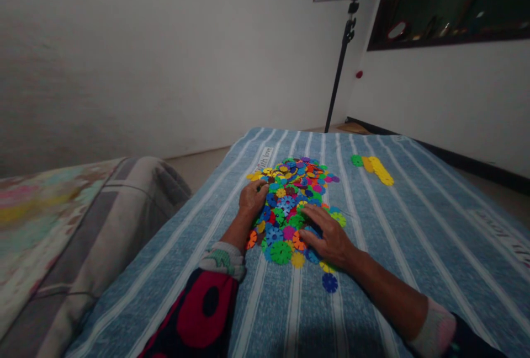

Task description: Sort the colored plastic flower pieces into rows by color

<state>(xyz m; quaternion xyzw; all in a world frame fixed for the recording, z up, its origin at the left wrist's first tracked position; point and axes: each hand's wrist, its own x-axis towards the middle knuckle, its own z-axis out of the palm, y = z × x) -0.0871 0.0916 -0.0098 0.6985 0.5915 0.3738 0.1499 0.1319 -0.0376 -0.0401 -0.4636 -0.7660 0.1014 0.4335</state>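
Note:
A heap of flower-shaped plastic discs (pixel 285 203) in many colours lies on a striped cloth. At its left edge is my left hand (pixel 252 198), with fingers curled inward against the discs; whether a disc is pinched there is hidden. My right hand (pixel 329 234) rests over the right side of the heap, its fingers stretched out and the thumb apart, touching discs. Close below that hand, a dark blue disc (pixel 330 282) lies by itself. A large green disc (pixel 280 252) and a yellow disc (pixel 297 260) sit at the near edge.
Right of the heap, a short row of green, orange and yellow discs (pixel 379 169) lies on the blue striped cloth (pixel 199 270). A bed or seat with a grey cover (pixel 136 203) stands at left. Behind the table rises a black stand (pixel 339 71) with a flat bar.

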